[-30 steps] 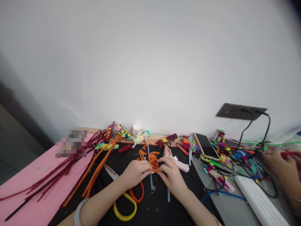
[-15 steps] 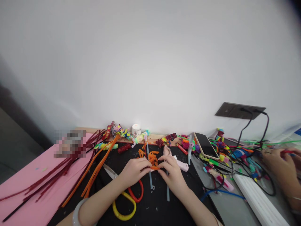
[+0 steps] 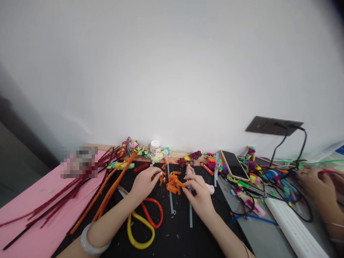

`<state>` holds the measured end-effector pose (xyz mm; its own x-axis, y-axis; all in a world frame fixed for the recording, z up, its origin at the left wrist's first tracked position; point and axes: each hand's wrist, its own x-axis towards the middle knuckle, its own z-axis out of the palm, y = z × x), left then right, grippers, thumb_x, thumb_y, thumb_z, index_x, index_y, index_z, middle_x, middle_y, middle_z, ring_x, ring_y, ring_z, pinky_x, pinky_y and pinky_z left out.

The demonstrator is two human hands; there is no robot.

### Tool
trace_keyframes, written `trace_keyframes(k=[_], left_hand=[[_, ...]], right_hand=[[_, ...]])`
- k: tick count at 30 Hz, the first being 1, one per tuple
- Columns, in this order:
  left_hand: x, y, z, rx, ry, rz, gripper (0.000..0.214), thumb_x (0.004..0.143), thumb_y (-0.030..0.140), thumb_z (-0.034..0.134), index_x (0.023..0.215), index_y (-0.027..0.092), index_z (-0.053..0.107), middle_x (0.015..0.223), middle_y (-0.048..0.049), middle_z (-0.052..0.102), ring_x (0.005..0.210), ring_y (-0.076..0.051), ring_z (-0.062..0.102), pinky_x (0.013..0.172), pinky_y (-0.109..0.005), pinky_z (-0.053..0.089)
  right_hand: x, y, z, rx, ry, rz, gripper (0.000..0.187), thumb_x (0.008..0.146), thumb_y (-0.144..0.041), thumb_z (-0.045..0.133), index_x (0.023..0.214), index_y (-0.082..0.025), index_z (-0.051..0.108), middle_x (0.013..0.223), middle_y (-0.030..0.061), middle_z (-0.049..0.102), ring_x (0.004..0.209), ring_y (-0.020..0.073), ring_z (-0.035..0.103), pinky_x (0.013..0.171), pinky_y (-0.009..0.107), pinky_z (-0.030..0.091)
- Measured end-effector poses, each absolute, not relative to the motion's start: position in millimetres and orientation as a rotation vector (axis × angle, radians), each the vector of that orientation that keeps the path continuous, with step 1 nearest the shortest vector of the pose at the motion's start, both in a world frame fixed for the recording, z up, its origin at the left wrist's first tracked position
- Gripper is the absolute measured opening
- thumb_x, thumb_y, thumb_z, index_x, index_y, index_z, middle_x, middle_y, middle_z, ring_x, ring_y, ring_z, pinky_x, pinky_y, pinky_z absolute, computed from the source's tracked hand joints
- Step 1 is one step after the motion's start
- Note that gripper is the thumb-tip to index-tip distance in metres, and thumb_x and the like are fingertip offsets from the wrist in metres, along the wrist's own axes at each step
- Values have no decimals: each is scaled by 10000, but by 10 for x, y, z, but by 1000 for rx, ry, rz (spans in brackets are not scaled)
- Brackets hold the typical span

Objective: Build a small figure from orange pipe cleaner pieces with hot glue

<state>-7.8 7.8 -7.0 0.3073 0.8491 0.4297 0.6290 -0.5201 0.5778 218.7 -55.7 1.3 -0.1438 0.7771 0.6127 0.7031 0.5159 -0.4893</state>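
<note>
At lower center, the left hand (image 3: 144, 182), its grip unclear, has parted from the right hand (image 3: 200, 194) pinching an orange pipe-cleaner piece (image 3: 180, 184).

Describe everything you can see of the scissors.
The scissors have one red and one yellow loop handle, both plastic-looking, and a grey, metal-looking blade part. They lie on the black surface, blades pointing away and leftward. The left forearm crosses above their middle, hiding the pivot; contact is unclear.
</note>
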Motion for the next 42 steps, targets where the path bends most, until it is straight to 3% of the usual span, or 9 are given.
trace_keyframes(k=[6, 12, 14, 17, 22, 42], left_hand=[[-104, 117, -85, 2263, 1347, 1045, 151, 883, 235, 479, 917, 196, 620, 907, -36, 652, 821, -181, 614, 754, -281, 466], [-48, 28, -20, 2367, 1055, 908, 122, 878, 244, 523, 923, 189, 622, 918, -31, 632, 760, -145, 589, 719, -247, 468], [-18, -24, -4, 2431, 962, 848, 120, 857, 257, 569, 942, 196, 628, 965, -37, 633, 874, -165, 590, 801, -262, 460], [24, -74, -11, 2497, 886, 769, 140, 845, 239, 593, 977, 205, 625, 1018, -38, 629, 962, -178, 576, 858, -272, 445], [59, -92, -36, 2542, 834, 679, 104, 864, 175, 557, 943, 199, 620, 941, -23, 637, 907, -167, 574, 818, -261, 449], [54, -85, -73, 2330, 823, 952, 133, 882, 132, 507, 907, 184, 627, 885, -34, 617, 833, -146, 587, 776, -252, 464]], right_hand=[[2209, -539, -4, -1245, -1881, 108, 96, 795, -188, 586, 700, -201, 578, 955, 70, 622, 889, 232, 566, 757, 376, 479], [2213, -512, -41, -1270, -1901, 81, 81, 803, -179, 585, 727, -201, 603, 945, 65, 616, 917, 228, 561, 800, 373, 462], [2213, -502, -54, -1276, -1909, 75, 76, 800, -164, 586, 748, -203, 625, 950, 69, 614, 926, 232, 557, 810, 381, 463], [2215, -487, -77, -1284, -1926, 64, 127, 793, -133, 584, 861, -206, 662, 1024, 87, 608, 979, 254, 533, 841, 410, 464], [2219, -474, -111, -1328, -1935, 15, 329, 786, -107, 565, 1092, -211, 622, 1223, 111, 533, 1107, 296, 458, 928, 491, 424], [2229, -498, -53, -1311, -1857, 51, 188, 804, -127, 505, 878, -203, 660, 1059, 107, 582, 1029, 267, 523, 876, 433, 448]])
